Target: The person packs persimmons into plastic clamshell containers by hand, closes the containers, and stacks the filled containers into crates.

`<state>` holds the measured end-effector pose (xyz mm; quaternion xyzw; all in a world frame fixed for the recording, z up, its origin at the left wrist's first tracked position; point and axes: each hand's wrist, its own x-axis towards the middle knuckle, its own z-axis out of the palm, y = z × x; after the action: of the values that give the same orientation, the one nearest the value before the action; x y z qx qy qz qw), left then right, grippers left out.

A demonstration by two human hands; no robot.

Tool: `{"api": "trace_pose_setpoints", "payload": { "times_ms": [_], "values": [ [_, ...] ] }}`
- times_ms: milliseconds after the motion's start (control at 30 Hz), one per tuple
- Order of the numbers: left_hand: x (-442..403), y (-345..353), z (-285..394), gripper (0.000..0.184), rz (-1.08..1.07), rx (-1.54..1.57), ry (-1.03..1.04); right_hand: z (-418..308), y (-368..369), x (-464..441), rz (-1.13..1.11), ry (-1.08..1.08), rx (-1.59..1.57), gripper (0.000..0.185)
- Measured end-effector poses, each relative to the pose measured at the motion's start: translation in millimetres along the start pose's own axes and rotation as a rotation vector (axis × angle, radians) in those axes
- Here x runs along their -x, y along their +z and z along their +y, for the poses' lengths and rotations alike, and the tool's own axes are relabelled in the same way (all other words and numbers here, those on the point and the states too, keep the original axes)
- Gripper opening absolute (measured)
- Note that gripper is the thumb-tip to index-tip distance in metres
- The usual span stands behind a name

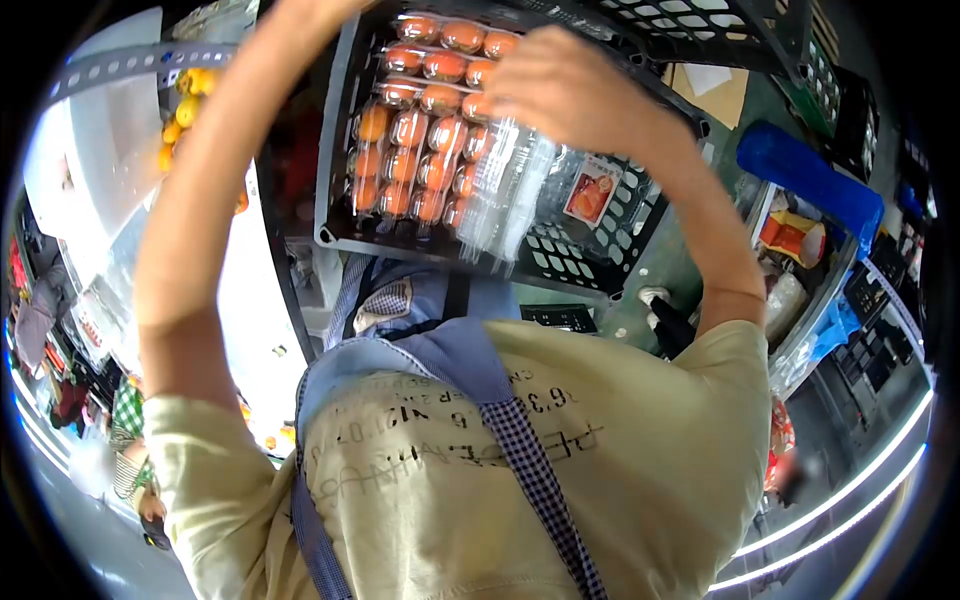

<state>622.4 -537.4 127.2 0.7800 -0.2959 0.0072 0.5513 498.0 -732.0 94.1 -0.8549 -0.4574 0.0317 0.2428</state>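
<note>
A black plastic crate (328, 170) holds clear plastic packs of red-orange round fruit (403, 133) in rows. My right hand (560, 88) is over the crate's middle, fingers bent down at the upper end of a clear plastic pack (512, 190) that stands tilted beside the rows. Whether the fingers grip it is hidden by the back of the hand. A pack with a red picture label (591, 192) lies to its right, above the crate's slotted bottom. My left arm reaches up past the crate's left side, and its hand is at or beyond the top edge, out of sight.
A white surface (262, 310) is on the left, with yellow-orange fruit (184, 115) near its top. More black crates (700, 22) stand at the upper right. A blue roll (810, 180) lies across a bin on the right. Another person's shoe (654, 296) shows below the crate's right corner.
</note>
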Motion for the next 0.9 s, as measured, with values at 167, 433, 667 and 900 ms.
{"api": "trace_pose_setpoints", "payload": {
  "times_ms": [167,433,667,900],
  "values": [
    [160.2,28.3,6.1,0.031,-0.158,0.126,-0.541,-27.5,26.3,18.0,-0.230,0.207,-0.016,0.016],
    [257.1,156.2,60.4,0.081,-0.703,0.265,-0.455,-44.9,12.5,19.6,-0.648,0.522,0.232,0.022],
    [273.0,163.0,62.1,0.083,-0.713,0.255,-0.388,-46.3,108.5,22.4,-0.316,-0.117,0.170,0.040],
    [313.0,170.6,55.8,0.086,-0.629,0.230,-0.194,-28.7,139.8,40.8,-0.419,-0.221,0.255,0.036]
  ]
}}
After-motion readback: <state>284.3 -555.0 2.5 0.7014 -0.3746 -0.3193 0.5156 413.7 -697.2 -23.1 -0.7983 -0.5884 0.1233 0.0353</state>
